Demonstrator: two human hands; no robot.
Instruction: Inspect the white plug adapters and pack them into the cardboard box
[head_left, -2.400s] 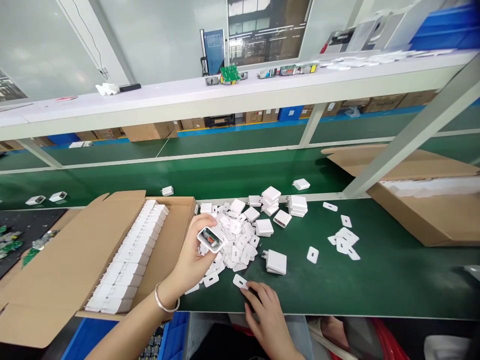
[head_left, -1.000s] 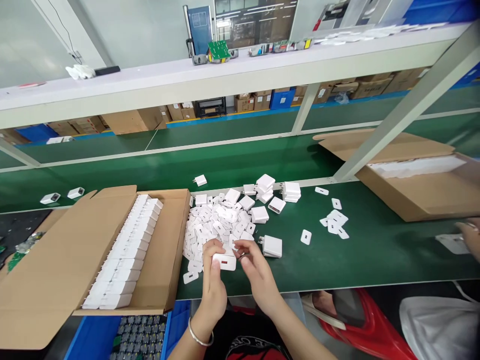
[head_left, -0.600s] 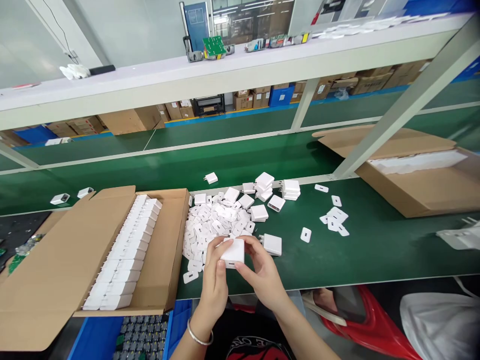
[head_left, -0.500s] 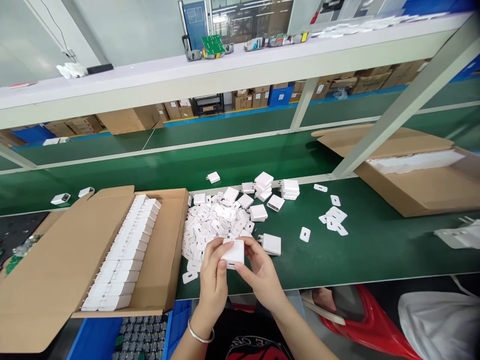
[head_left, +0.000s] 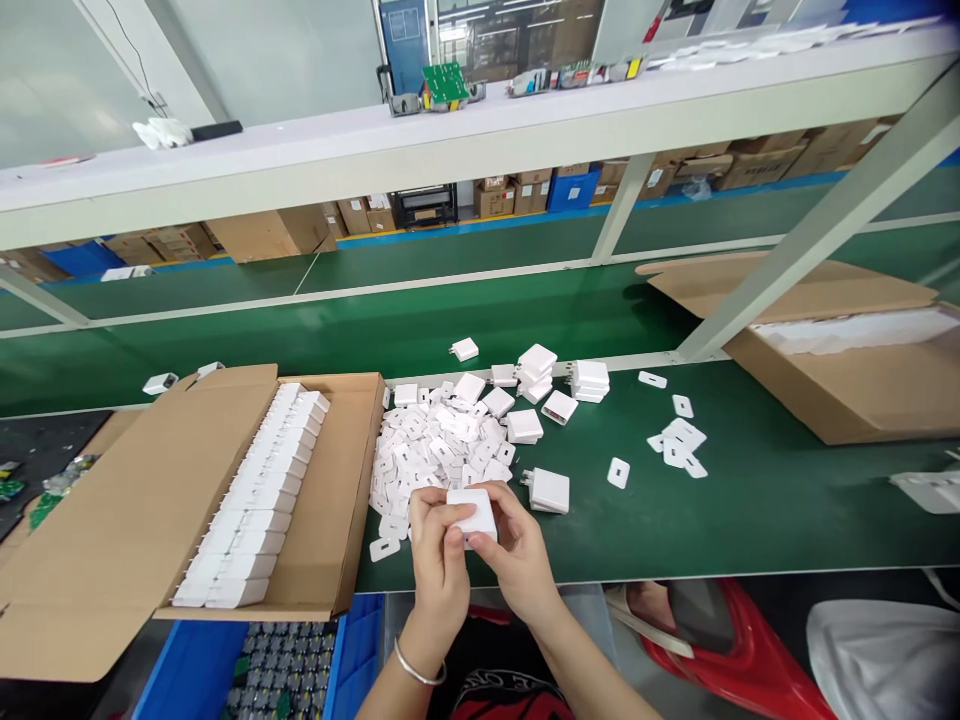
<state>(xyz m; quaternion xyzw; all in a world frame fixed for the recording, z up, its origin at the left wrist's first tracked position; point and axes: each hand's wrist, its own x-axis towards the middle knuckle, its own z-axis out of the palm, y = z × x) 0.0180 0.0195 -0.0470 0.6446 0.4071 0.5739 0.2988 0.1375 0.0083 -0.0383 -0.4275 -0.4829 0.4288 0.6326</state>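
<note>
Both my hands grip one white charger body [head_left: 474, 510] just above the near edge of the green bench. My left hand [head_left: 436, 555], with a silver bracelet on the wrist, presses its thumb on the charger's near face. My right hand [head_left: 516, 555] pinches it from the right side. Right behind them lies a pile of small white cover plates [head_left: 435, 445]. A finished white charger [head_left: 550, 490] lies just right of my hands.
An open cardboard box [head_left: 341, 500] with a row of white chargers [head_left: 259, 500] sits at left. More chargers [head_left: 540, 375] and loose plates [head_left: 679, 440] lie behind and to the right. Another cardboard box [head_left: 847, 385] stands at far right. A green conveyor belt [head_left: 375, 330] runs behind.
My left hand brought the open charger down from the pile; my right hand picked up a plate and joined it. Both now press the closed charger. A charger on the belt drifted right.
</note>
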